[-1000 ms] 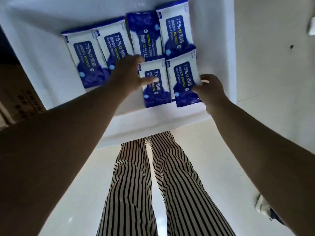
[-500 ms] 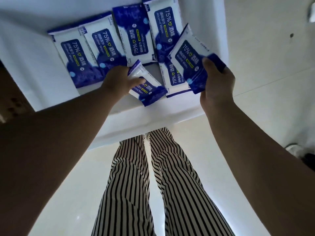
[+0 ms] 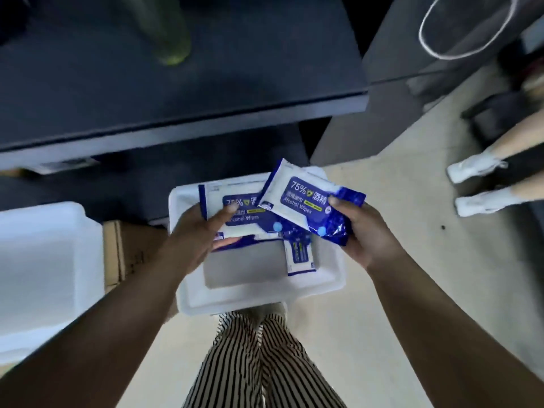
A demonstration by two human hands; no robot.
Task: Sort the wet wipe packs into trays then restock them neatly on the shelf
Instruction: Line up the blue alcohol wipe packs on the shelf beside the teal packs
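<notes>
My right hand grips a blue-and-white alcohol wipe pack by its right end, tilted above a white foam tray. My left hand holds a second wipe pack, thumb on its face, over the tray's back left part. A third pack lies in the tray near its right wall. The tray's grey floor shows in front of the packs.
A dark shelf stands behind the tray, with a green bottle on it. Another white foam tray sits at left beside a cardboard box. Another person's legs in white shoes are at right.
The view swung from the white surface with the rows of packs down to the floor tray. Both hands carried one pack each away from that surface and now hold them over the tray.
</notes>
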